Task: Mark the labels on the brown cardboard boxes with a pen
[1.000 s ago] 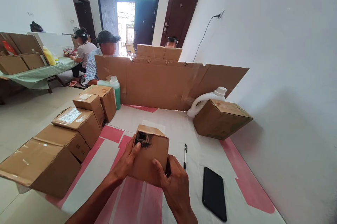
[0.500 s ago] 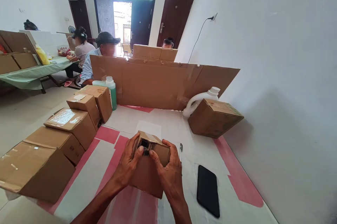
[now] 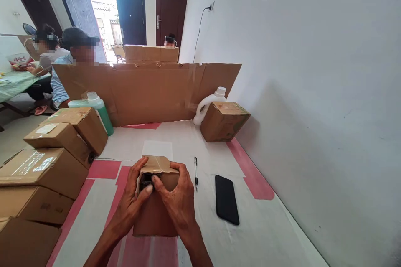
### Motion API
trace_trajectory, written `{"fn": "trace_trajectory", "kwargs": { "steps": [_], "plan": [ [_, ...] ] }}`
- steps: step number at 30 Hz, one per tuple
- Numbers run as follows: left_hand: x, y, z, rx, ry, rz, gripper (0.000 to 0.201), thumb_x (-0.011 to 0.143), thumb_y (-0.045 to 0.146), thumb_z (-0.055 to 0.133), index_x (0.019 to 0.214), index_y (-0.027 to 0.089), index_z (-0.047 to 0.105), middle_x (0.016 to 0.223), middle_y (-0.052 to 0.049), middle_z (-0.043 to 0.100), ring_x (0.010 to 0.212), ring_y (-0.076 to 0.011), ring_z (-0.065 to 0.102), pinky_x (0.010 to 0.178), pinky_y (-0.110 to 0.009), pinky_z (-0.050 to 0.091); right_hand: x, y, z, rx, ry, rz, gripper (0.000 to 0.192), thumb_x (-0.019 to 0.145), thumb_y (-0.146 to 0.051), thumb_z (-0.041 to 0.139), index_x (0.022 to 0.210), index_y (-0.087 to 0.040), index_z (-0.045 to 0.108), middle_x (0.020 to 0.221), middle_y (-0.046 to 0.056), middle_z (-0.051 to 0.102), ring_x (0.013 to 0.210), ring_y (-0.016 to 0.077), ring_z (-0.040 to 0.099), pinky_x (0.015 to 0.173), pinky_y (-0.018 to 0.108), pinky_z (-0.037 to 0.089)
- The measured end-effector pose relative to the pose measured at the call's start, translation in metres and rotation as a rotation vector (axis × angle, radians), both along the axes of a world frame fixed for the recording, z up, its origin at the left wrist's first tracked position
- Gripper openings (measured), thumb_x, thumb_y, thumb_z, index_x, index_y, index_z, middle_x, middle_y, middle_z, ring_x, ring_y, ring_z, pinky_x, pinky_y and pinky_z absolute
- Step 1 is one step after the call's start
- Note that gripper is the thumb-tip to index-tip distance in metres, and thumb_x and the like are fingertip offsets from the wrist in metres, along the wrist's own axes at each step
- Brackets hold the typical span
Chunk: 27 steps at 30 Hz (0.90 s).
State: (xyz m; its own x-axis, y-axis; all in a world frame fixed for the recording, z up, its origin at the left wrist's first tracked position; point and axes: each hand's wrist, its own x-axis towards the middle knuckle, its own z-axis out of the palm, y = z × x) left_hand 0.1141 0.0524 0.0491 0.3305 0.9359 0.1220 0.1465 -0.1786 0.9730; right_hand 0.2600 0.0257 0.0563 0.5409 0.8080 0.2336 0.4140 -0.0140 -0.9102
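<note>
Both hands clasp a small cardboard box standing on the table at 6 o'clock: left hand and right hand press thumbs at a dark opening in its upper face. Steady support from below seems advisable. Pen and phone lie at 3 o'clock.

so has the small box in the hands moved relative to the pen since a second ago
Yes: the small cardboard box has tipped toward the person and come down, its top now level with the pen lying to its right.
</note>
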Motion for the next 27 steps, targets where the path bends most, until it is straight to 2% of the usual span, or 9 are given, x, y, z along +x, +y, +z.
{"fn": "trace_trajectory", "kwargs": {
  "steps": [2, 4, 6, 7, 11, 17, 22, 24, 27],
  "plan": [
    [-0.004, 0.001, -0.002, 0.013, 0.017, -0.066, 0.078, 0.092, 0.052, 0.063, 0.159, 0.038, 0.026, 0.166, -0.006, 0.029, 0.153, -0.0352, 0.027, 0.125, -0.055, 0.026, 0.012, 0.001, -0.004, 0.003, 0.06, 0.058, 0.053, 0.075, -0.058, 0.076, 0.113, -0.024, 0.059, 0.116, 0.01, 0.069, 0.109, 0.0308, 0.065, 0.095, 0.045, 0.052],
    [-0.005, 0.004, -0.004, 0.023, 0.035, -0.069, 0.085, 0.09, 0.052, 0.065, 0.161, 0.037, 0.022, 0.166, -0.007, 0.028, 0.153, -0.0371, 0.026, 0.125, -0.057, 0.026, 0.038, 0.005, -0.014, -0.002, 0.14, 0.127, 0.056, 0.09, -0.069, 0.051, 0.124, -0.025, 0.055, 0.124, 0.011, 0.068, 0.11, 0.0276, 0.066, 0.091, 0.04, 0.054],
    [-0.005, 0.007, -0.005, -0.015, 0.044, -0.06, 0.086, 0.091, 0.052, 0.065, 0.162, 0.039, 0.018, 0.165, -0.007, 0.029, 0.151, -0.0363, 0.03, 0.123, -0.056, 0.032, 0.072, 0.013, -0.032, -0.119, 0.135, 0.097, 0.062, 0.1, -0.065, 0.017, 0.133, -0.023, 0.048, 0.127, 0.013, 0.067, 0.106, 0.0241, 0.069, 0.083, 0.036, 0.055],
    [-0.005, 0.009, -0.004, -0.041, 0.04, -0.062, 0.085, 0.091, 0.052, 0.064, 0.162, 0.04, 0.017, 0.164, -0.007, 0.03, 0.15, -0.0357, 0.033, 0.121, -0.054, 0.035, 0.091, 0.017, -0.043, -0.287, 0.029, 0.009, 0.06, 0.102, -0.061, 0.013, 0.13, -0.021, 0.049, 0.122, 0.013, 0.069, 0.102, 0.0232, 0.07, 0.081, 0.035, 0.054],
    [-0.003, 0.013, -0.002, -0.079, 0.007, -0.071, 0.085, 0.091, 0.052, 0.065, 0.161, 0.039, 0.019, 0.164, -0.007, 0.032, 0.148, -0.0363, 0.037, 0.118, -0.053, 0.039, 0.143, 0.031, -0.088, -0.588, -0.118, -0.103, 0.031, 0.082, -0.047, 0.068, 0.09, -0.017, 0.063, 0.095, 0.021, 0.073, 0.1, 0.0377, 0.068, 0.084, 0.044, 0.048],
    [0.001, 0.011, 0.001, -0.075, -0.016, -0.1, 0.086, 0.087, 0.051, 0.068, 0.16, 0.04, 0.024, 0.16, -0.008, 0.04, 0.145, -0.0357, 0.043, 0.12, -0.054, 0.036, 0.154, 0.036, -0.121, -0.65, -0.092, -0.077, 0.025, 0.076, -0.032, 0.069, 0.057, -0.023, 0.055, 0.067, 0.012, 0.069, 0.079, 0.0323, 0.07, 0.069, 0.036, 0.044],
    [0.0, 0.011, -0.001, -0.037, -0.042, -0.08, 0.08, 0.086, 0.045, 0.071, 0.156, 0.038, 0.033, 0.164, -0.006, 0.034, 0.149, -0.0359, 0.036, 0.121, -0.051, 0.035, 0.147, 0.028, -0.102, -0.448, 0.07, -0.081, 0.034, 0.082, -0.053, 0.056, 0.064, -0.026, 0.049, 0.053, 0.002, 0.059, 0.054, 0.0219, 0.06, 0.053, 0.031, 0.041],
    [-0.002, 0.012, -0.002, -0.018, -0.045, -0.084, 0.078, 0.087, 0.043, 0.07, 0.155, 0.037, 0.033, 0.165, -0.006, 0.031, 0.15, -0.036, 0.033, 0.121, -0.051, 0.033, 0.13, 0.022, -0.077, -0.211, 0.265, -0.106, 0.037, 0.084, -0.061, 0.053, 0.076, -0.025, 0.048, 0.061, -0.001, 0.06, 0.055, 0.0189, 0.06, 0.05, 0.028, 0.042],
    [-0.003, 0.014, -0.002, -0.012, -0.045, -0.088, 0.077, 0.086, 0.041, 0.071, 0.153, 0.036, 0.035, 0.164, -0.007, 0.032, 0.15, -0.0362, 0.033, 0.121, -0.052, 0.033, 0.091, 0.011, -0.031, 0.198, 0.653, -0.015, 0.036, 0.079, -0.052, 0.073, 0.089, -0.023, 0.054, 0.071, -0.002, 0.063, 0.06, 0.016, 0.063, 0.05, 0.024, 0.044]
  ]
}}
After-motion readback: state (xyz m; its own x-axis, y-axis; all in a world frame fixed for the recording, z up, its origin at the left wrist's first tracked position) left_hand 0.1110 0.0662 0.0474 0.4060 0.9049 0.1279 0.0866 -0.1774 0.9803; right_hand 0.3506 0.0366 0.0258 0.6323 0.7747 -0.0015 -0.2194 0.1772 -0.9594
